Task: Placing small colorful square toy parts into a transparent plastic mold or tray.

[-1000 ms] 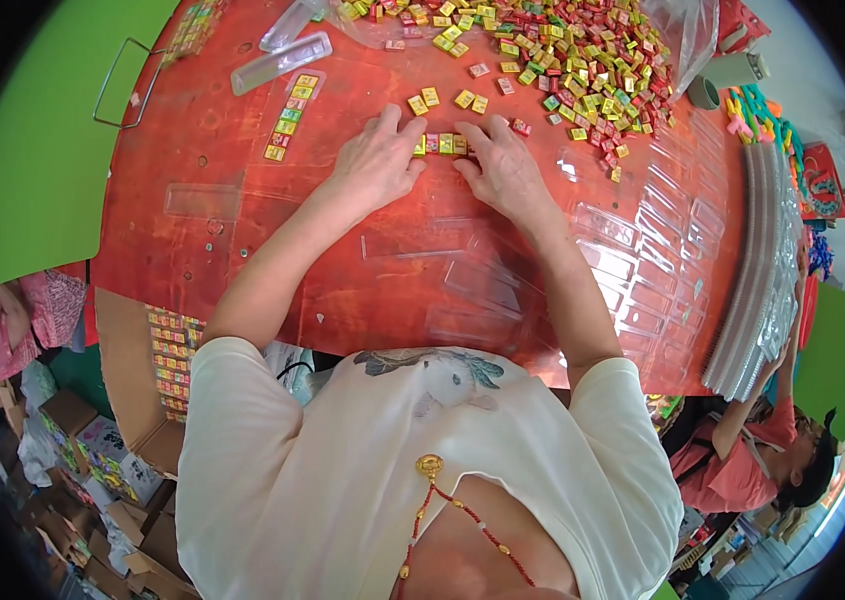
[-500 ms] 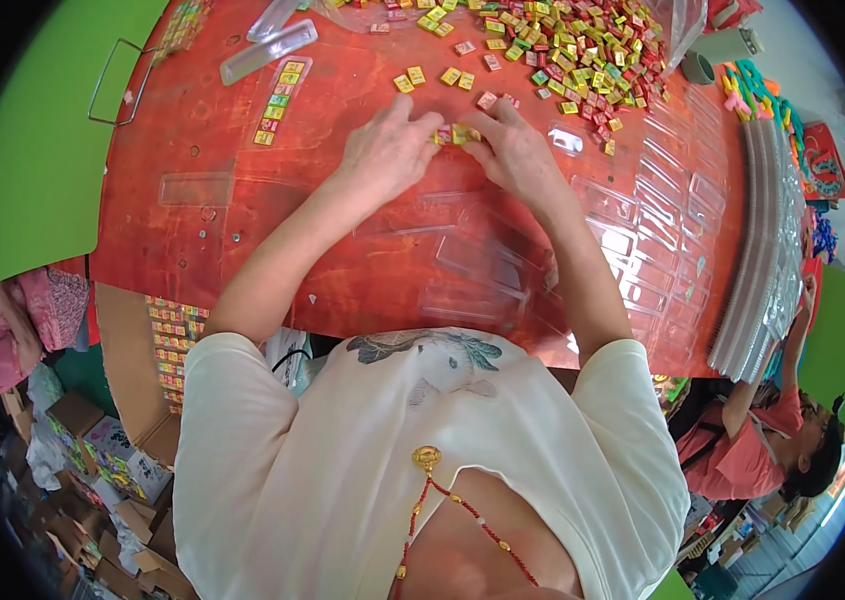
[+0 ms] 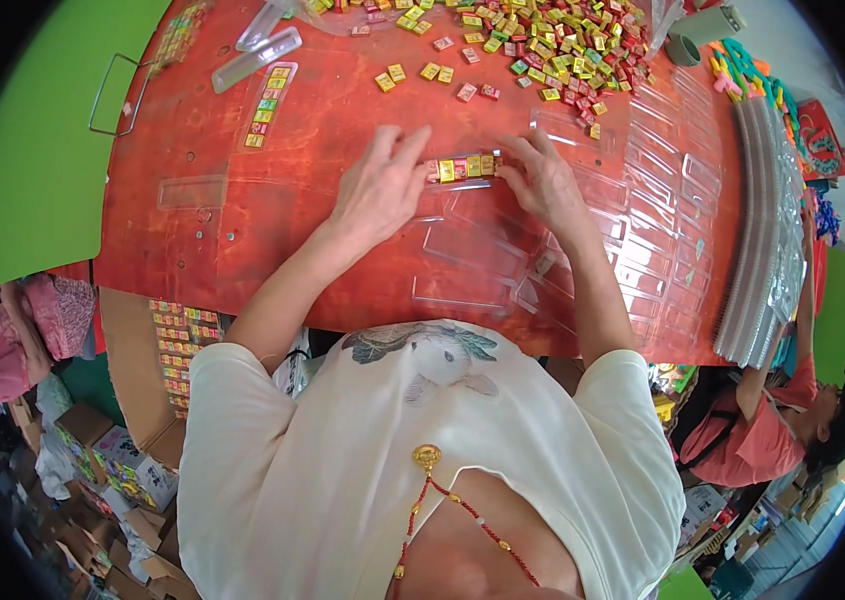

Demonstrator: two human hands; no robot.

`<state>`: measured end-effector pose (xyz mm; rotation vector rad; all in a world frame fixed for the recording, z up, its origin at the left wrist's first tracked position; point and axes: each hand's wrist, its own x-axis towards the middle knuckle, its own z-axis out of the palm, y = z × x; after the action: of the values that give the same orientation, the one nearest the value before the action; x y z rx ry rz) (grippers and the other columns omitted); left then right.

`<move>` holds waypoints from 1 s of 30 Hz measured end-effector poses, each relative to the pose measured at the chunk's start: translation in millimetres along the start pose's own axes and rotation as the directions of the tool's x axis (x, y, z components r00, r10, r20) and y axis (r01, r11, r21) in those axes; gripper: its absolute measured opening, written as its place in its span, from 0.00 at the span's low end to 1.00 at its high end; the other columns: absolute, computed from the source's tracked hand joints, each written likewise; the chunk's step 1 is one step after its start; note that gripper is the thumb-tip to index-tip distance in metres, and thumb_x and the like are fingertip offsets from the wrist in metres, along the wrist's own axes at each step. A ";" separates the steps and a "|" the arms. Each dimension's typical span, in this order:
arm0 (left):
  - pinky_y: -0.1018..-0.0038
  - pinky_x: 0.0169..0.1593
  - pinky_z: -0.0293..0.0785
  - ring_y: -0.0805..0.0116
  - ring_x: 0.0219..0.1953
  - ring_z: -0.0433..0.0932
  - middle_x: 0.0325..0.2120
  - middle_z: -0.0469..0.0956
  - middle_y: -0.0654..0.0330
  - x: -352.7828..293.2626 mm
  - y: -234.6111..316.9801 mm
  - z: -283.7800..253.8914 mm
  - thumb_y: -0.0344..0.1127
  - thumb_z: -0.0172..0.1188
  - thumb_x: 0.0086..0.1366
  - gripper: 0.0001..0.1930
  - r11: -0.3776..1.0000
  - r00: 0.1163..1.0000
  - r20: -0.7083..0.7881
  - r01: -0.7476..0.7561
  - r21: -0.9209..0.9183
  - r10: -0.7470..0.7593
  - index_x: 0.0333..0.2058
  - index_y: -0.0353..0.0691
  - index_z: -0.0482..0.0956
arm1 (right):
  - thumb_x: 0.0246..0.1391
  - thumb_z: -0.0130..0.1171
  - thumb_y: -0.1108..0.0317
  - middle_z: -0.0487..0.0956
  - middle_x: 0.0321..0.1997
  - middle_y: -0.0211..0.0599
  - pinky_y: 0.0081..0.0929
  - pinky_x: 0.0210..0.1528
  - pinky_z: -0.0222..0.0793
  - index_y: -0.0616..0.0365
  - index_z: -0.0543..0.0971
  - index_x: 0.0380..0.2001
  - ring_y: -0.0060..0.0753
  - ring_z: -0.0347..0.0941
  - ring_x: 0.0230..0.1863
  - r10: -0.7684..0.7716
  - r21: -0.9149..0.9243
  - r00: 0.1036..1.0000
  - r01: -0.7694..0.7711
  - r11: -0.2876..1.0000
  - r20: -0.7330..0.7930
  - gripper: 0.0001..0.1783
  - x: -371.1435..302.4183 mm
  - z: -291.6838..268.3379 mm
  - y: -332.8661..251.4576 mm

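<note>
Between my hands lies a short row of small yellow and red boxes (image 3: 460,168), seated side by side in a narrow clear plastic tray (image 3: 471,185). My left hand (image 3: 381,192) has its thumb and fingers at the left end of the tray, closed around it. At the right end, my right hand (image 3: 547,188) pinches the tray between thumb and fingers. Just beyond them sit a few loose boxes, such as a yellow one (image 3: 430,71) and a red one (image 3: 490,92). My fingertips partly hide both tray ends.
A heap of small boxes (image 3: 583,50) covers the table's far side. Clear trays (image 3: 643,250) spread over the right, beside a stack of clear plastic (image 3: 758,230). A filled tray (image 3: 271,105) lies far left. Another person (image 3: 763,420) is at the right.
Both hands have come nearer to me and moved farther apart, with the row of boxes between them. More of the row and its clear tray now shows.
</note>
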<state>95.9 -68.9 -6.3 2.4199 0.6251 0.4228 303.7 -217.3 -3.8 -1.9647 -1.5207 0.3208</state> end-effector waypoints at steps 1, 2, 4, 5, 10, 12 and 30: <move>0.52 0.48 0.77 0.45 0.49 0.76 0.53 0.69 0.46 -0.2 -3.3 1.1 0.39 0.58 0.67 0.26 1.000 1.000 0.004 -0.003 0.003 0.003 0.62 0.39 0.68 | 0.55 0.63 0.71 0.74 0.42 0.46 0.44 0.41 0.75 0.56 0.78 0.50 0.54 0.77 0.39 -0.012 -0.035 1.000 0.011 0.999 -0.023 0.18 -1.4 0.6 1.7; 0.48 0.53 0.72 0.45 0.55 0.72 0.58 0.65 0.45 -0.4 -8.2 4.4 0.42 0.58 0.67 0.29 0.992 0.998 -0.007 -0.058 0.110 0.059 0.64 0.39 0.65 | 0.55 0.63 0.71 0.74 0.42 0.46 0.44 0.41 0.75 0.56 0.78 0.50 0.54 0.77 0.39 -0.012 -0.033 1.000 0.011 0.999 -0.026 0.18 -2.3 2.7 1.0; 0.41 0.62 0.59 0.46 0.67 0.60 0.67 0.56 0.45 -4.0 -14.4 14.3 0.47 0.58 0.68 0.35 0.965 0.990 0.068 -0.134 0.227 0.121 0.68 0.40 0.59 | 0.56 0.62 0.71 0.74 0.40 0.45 0.44 0.40 0.75 0.55 0.79 0.49 0.53 0.77 0.38 0.015 -0.039 0.999 -0.013 0.999 0.042 0.16 -3.3 8.5 -2.6; 0.37 0.66 0.51 0.47 0.71 0.53 0.71 0.51 0.46 -4.0 -11.9 17.7 0.50 0.57 0.68 0.38 0.959 0.982 0.146 -0.155 0.237 0.123 0.70 0.41 0.55 | 0.56 0.62 0.71 0.74 0.40 0.45 0.44 0.40 0.75 0.55 0.79 0.49 0.53 0.77 0.38 0.014 -0.038 0.999 -0.013 0.999 0.041 0.16 -3.0 11.4 -2.0; 0.35 0.70 0.42 0.49 0.76 0.44 0.74 0.45 0.50 -2.1 -5.3 26.0 0.54 0.56 0.67 0.42 0.943 0.942 0.333 -0.154 0.295 0.049 0.71 0.38 0.51 | 0.58 0.61 0.69 0.74 0.37 0.44 0.43 0.39 0.76 0.53 0.80 0.47 0.51 0.77 0.37 0.001 -0.135 0.999 0.003 0.991 0.033 0.13 -1.1 18.3 -3.4; 0.35 0.70 0.40 0.49 0.76 0.42 0.74 0.44 0.50 -1.3 -6.1 26.0 0.55 0.56 0.67 0.43 0.934 0.937 0.346 -0.160 0.320 0.043 0.72 0.38 0.51 | 0.57 0.61 0.70 0.74 0.37 0.44 0.43 0.39 0.75 0.54 0.80 0.48 0.51 0.77 0.37 -0.026 -0.140 0.999 0.029 0.990 0.025 0.15 -0.4 20.2 -2.6; 0.36 0.70 0.40 0.52 0.76 0.46 0.74 0.49 0.52 13.7 -56.3 -11.4 0.51 0.55 0.68 0.40 0.959 0.973 0.218 0.012 0.285 -0.077 0.72 0.42 0.51 | 0.57 0.60 0.71 0.75 0.40 0.43 0.41 0.44 0.74 0.54 0.78 0.52 0.49 0.75 0.41 -0.229 -0.248 0.973 0.224 0.942 0.010 0.18 37.5 39.7 -20.0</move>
<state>83.7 -16.3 -30.4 2.6658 0.6740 0.0344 278.0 -166.5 -15.7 -1.9431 -1.8278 0.0134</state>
